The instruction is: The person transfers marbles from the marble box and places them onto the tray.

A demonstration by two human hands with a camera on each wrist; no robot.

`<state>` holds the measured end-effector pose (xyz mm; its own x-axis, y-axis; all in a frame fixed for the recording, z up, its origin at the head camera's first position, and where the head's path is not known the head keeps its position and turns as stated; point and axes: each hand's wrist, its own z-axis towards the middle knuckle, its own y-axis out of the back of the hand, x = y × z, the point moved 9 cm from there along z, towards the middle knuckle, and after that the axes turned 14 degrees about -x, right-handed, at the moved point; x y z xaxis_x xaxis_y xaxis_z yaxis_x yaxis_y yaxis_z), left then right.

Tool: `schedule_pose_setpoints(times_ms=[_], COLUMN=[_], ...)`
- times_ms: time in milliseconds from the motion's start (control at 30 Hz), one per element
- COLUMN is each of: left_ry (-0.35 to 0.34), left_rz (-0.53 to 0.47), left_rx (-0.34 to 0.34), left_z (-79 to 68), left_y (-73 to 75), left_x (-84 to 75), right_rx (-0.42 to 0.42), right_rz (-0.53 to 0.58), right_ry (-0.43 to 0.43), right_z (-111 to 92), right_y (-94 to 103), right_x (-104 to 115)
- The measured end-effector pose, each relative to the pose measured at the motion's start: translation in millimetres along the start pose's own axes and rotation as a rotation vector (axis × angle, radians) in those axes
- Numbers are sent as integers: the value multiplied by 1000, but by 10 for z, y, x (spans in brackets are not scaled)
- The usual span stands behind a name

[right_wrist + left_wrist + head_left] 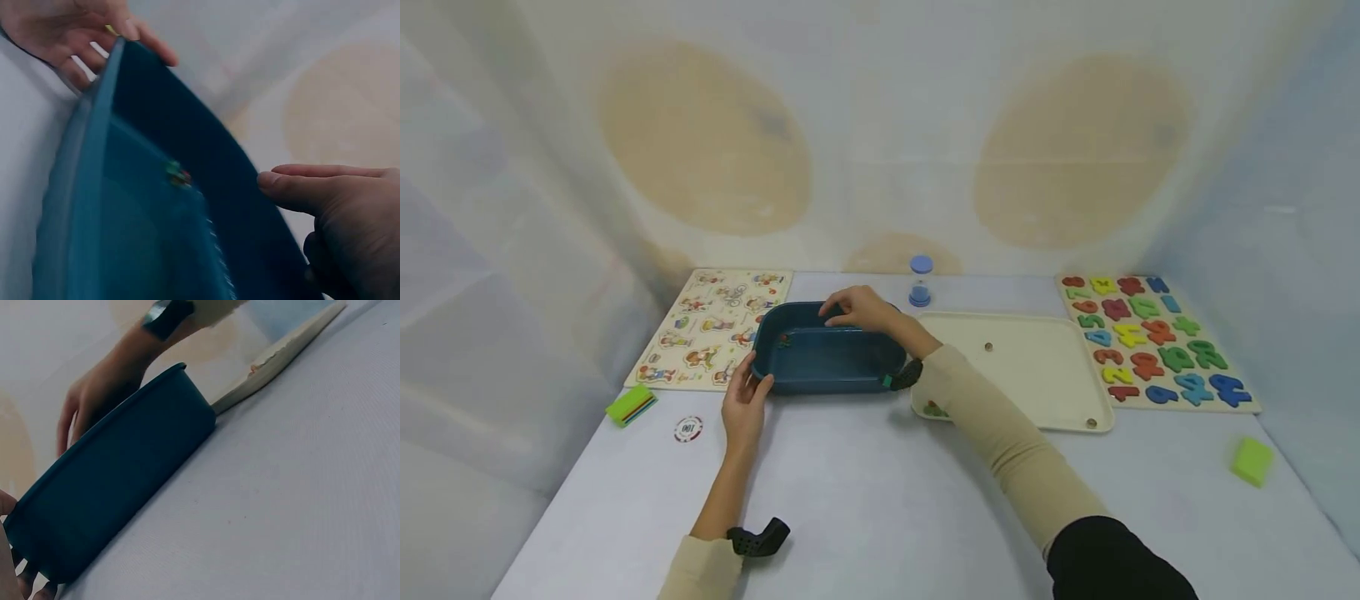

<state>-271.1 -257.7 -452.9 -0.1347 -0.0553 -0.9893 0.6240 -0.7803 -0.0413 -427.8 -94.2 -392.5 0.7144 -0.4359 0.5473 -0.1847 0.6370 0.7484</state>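
A dark blue rectangular tub point(842, 385) stands on the table, with a small green and red piece point(179, 174) in it. My left hand point(745, 407) grips the tub's near left corner, thumb at the rim and fingers around the outside. Over the tub's far side is my right hand point(867, 310), its thumb and forefinger reaching leftward. Nothing shows between those fingers in the right wrist view, where the thumb tip overlaps the tub's rim. To the right lies a cream tray point(1030, 375), holding small round brown pieces and a green piece point(934, 408) partly behind the right sleeve.
Behind the tub stands a blue-capped sand timer point(921, 282). A picture board point(700, 333) lies at left, a colourful number board point(1150, 342) at right. Green blocks point(631, 405) point(1252, 461) sit near both side edges. A white round chip point(688, 429) lies left of my left hand.
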Motion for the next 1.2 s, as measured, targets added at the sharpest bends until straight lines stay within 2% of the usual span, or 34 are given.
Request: schedule_pose_setpoints(times_ms=[167, 333, 567, 700, 900, 1033, 1200], left_ry=[-21, -26, -32, -26, -3, -15, -46], left_rz=[-34, -40, -46, -43, -55, -70, -62], left_rx=[7, 13, 13, 9, 8, 14, -1], left_z=[-11, -28, -26, -18, 11, 57, 74], left_y=[-15, -51, -48, -21, -13, -21, -11], left_x=[-17, -32, -49, -47, 43, 123, 140], right_rx=[90, 125, 133, 167, 196, 185, 194], right_rz=[-32, -81, -104, -117, -120, -137, -158], right_ry=[-11, -68, -44, -20, -27, -37, -26], right_z=[239, 296, 317, 336, 342, 352, 349], right_y=[-488, -714, -792, -863, -927, -931, -926], right_x=[87, 17, 35, 61, 56, 33, 31])
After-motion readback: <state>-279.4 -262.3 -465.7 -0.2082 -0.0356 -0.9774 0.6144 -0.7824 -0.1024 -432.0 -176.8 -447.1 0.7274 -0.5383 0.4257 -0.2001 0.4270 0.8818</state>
